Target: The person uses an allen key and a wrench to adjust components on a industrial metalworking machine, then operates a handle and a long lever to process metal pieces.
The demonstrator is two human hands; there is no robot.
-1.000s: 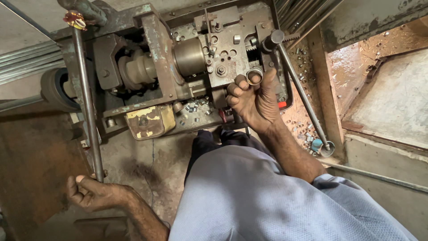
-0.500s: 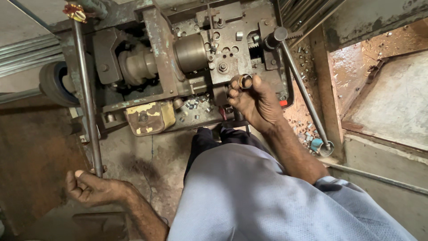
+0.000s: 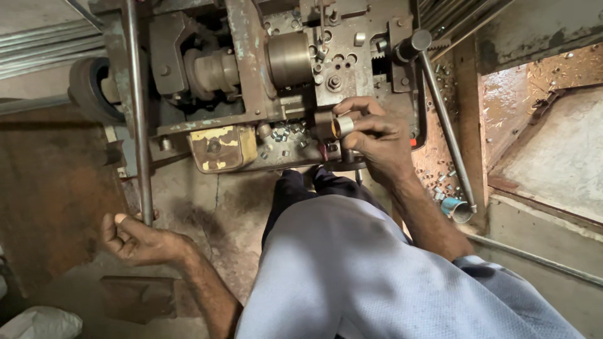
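Brass bush [image 3: 343,125] | pinched in right hand [image 3: 377,141] fingertips | left hand [image 3: 141,238] grips rod [image 3: 139,113]

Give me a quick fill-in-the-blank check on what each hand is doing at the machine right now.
1. The right hand pinches a small ____ metal ring.
2. The left hand grips the lower end of a long ____.
3. Small loose metal pieces lie beside the ____ painted block.

Missing words: round; rod; yellow

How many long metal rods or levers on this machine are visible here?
2. One upright rod on the left, its lower end gripped by the left hand. One slanted lever on the right, untouched, beyond the right hand. Others may be hidden.
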